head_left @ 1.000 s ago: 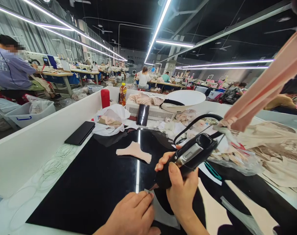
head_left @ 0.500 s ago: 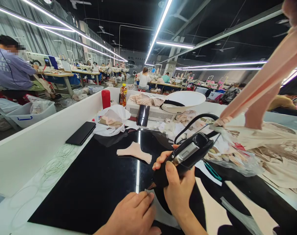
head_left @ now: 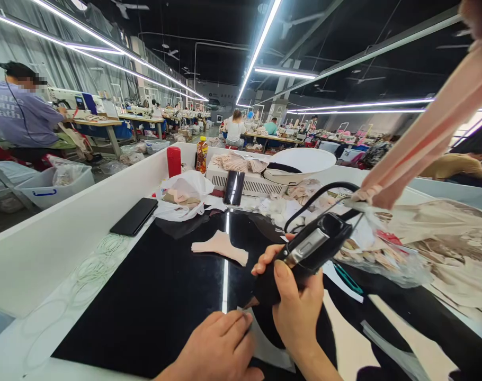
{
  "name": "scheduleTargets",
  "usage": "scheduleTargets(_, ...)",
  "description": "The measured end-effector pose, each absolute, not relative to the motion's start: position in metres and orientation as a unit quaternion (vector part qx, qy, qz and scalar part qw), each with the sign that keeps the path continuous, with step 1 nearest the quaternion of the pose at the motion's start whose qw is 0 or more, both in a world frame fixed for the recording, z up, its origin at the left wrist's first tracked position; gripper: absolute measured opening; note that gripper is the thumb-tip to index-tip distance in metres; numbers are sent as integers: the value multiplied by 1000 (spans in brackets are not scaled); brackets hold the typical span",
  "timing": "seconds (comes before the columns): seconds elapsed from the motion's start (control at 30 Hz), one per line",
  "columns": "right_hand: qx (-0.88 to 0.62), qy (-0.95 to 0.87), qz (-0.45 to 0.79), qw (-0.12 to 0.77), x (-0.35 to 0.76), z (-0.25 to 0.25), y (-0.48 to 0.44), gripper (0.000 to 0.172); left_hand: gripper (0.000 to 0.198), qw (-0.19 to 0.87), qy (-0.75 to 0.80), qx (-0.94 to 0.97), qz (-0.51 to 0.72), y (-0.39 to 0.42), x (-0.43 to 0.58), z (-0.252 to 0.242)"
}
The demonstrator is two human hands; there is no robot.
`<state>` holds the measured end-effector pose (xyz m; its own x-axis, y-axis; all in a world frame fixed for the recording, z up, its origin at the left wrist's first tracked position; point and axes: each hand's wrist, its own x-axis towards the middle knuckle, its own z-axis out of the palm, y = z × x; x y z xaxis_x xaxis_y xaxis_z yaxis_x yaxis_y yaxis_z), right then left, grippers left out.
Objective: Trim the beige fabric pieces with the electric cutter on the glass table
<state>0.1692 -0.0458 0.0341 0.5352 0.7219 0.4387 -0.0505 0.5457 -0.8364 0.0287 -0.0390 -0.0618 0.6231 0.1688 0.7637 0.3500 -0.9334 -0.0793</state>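
My right hand (head_left: 298, 301) is wrapped around a black corded hand tool (head_left: 308, 251) with a metal lever on its side. The tool tilts, its lower end close to the black board (head_left: 153, 296), and a knotted pink fabric strip (head_left: 416, 127) runs up from its top end. Beside the tool's tip, my left hand (head_left: 221, 344) is closed, thumb and fingertips pinching the upper edge of a grey sheer fabric piece (head_left: 267, 341). The fingers partly hide that edge. A folded pale pink fabric piece (head_left: 221, 247) lies farther back on the board.
Two phones, one flat (head_left: 134, 216) and one upright (head_left: 233, 188), stand around the board. Thin pale cord loops (head_left: 96, 270) lie left. A white plastic bag (head_left: 183, 196) sits behind. Right are teal-handled snips (head_left: 348, 279), cut pieces (head_left: 346, 333) and heaped beige fabric (head_left: 455, 238).
The whole view has shifted slightly. Both hands keep their grips, and the tool stays beside the left fingertips. The pink strip has swung a little.
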Motion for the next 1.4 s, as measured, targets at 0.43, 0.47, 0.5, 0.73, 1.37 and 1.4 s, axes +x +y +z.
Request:
scheduleTargets(0.43, -449, -422, 191, 764, 209, 37, -87, 27, 28, 50, -155, -942, -293, -48, 13, -39)
scheduleTargets(0.47, -445, -420, 197, 766, 208, 37, -88, 28, 29, 51, -154, -944, -288, -48, 12, -38)
scheduleTargets(0.5, -441, -418, 203, 768, 207, 37, -89, 28, 30, 52, -151, -945, -284, -48, 11, -38)
scheduleTargets(0.73, -417, -429, 231, 767, 200, 36, -95, 30, 35, 53, -148, -947, -281, -46, 10, -31)
scheduleTargets(1.37, -448, -434, 170, 763, 224, 33, -107, 28, 38, 88, -138, -949, -269, -46, 8, -23)
scheduleTargets(1.4, -449, -434, 166, 763, 224, 34, -107, 28, 38, 89, -137, -949, -270, -46, 8, -22)
